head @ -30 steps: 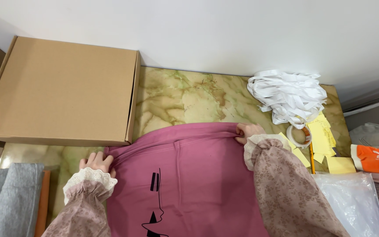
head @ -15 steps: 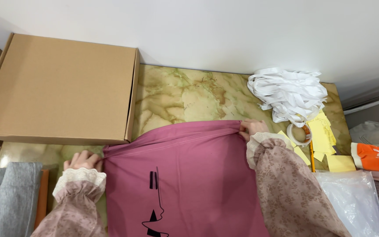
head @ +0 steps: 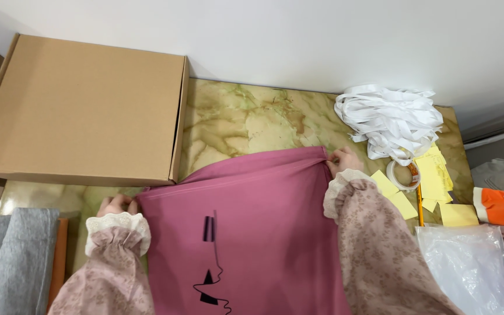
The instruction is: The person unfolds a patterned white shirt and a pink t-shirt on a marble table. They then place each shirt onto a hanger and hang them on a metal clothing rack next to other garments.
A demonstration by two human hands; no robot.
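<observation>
Garment: the pink garment lies flat across the lower middle of the frame on the marbled bench, its top edge running from centre left up to centre right, with a black printed figure near the bottom.
Step, as I judge it: you are stretching that top edge; keep both corners level and pull evenly so no crease runs across the cloth.
Left grip: your left hand is closed on the left corner, fingers curled under the cloth.
Right grip: your right hand pinches the right corner narrowly, where the cloth bunches.
Around: the cardboard box in the upper left touches the hem, so mind it; white straps, a tape roll and yellow notes lie just right of your right hand.
</observation>
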